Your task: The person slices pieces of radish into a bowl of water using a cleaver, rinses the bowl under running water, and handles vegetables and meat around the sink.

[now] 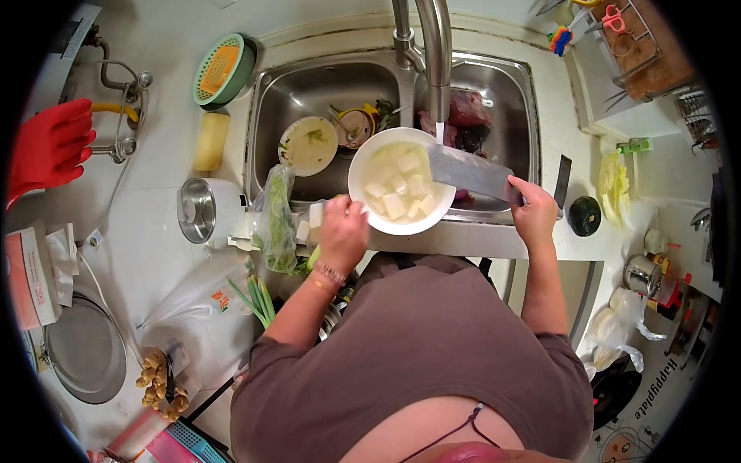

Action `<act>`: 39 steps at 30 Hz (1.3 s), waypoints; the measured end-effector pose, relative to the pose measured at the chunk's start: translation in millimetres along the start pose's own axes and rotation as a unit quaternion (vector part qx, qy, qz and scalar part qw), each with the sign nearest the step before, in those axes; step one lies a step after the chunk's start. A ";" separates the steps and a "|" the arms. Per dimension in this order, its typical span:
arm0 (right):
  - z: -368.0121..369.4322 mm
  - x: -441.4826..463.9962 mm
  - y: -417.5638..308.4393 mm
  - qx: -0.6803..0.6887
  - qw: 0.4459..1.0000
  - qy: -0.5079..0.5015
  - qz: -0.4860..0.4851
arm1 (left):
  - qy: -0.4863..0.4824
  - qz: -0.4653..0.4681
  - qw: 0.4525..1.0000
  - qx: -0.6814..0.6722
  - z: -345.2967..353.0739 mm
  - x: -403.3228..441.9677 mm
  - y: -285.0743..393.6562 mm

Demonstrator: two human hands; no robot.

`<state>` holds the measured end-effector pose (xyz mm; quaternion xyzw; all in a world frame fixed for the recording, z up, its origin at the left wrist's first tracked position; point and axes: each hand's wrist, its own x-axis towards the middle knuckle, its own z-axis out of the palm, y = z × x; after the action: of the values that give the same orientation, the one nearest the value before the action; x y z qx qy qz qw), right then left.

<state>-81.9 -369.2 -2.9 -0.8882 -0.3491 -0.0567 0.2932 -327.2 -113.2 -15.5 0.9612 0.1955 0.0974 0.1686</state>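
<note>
A white bowl (356, 179) of cloudy water with white tofu cubes (394, 205) is held up under the faucet (438, 69), over the divider of the double sink. My left hand (343, 231) is closed on the bowl's lower left rim. In my right hand (532, 212) is a cleaver (472, 171), gripped by its handle, its broad blade reaching over the bowl's right edge. Water appears to run from the spout behind the blade. Beside my left hand, a few white blocks (309, 222) lie near a plastic bag of green vegetables (275, 220).
The left sink basin (297, 86) holds a plate (309, 147) and scraps; raw meat (468, 109) lies in the right basin. A dark round squash (584, 216) and another blade (563, 177) are on the right counter. Ginger (156, 378) and scallions (258, 301) lie at lower left.
</note>
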 end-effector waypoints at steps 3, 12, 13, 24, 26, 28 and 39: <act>-1.4 -2.3 0.3 -0.013 1.000 -0.007 0.018 | -0.081 0.049 0.991 -0.090 30.0 50.3 11.1; -6.3 -16.3 -0.4 -0.016 0.999 0.021 0.031 | -0.218 -0.096 0.965 -0.111 116.5 123.4 11.2; -6.6 -18.4 0.8 -0.015 0.999 0.020 0.028 | -0.220 -0.089 0.963 -0.126 122.2 121.1 1.6; -11.6 -21.6 -1.9 0.015 0.997 0.011 0.075 | -0.178 -0.107 0.736 -0.645 58.2 118.5 -10.4; -13.1 -21.8 -3.4 0.019 0.997 0.003 0.074 | -0.186 -0.134 0.714 -0.661 40.2 118.7 -3.3; -13.4 -21.8 -5.1 0.025 0.997 -0.008 0.066 | -0.198 -0.138 0.688 -0.685 38.6 118.5 -1.6; 1.7 -3.7 -29.5 0.063 0.990 0.030 -0.124 | -0.201 -0.141 0.535 -0.808 64.5 126.3 29.4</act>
<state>-104.2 -353.3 8.8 -0.8155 -0.4510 -0.0968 0.3496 -186.5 -105.5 -49.1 0.3704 0.1275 -0.0070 0.9200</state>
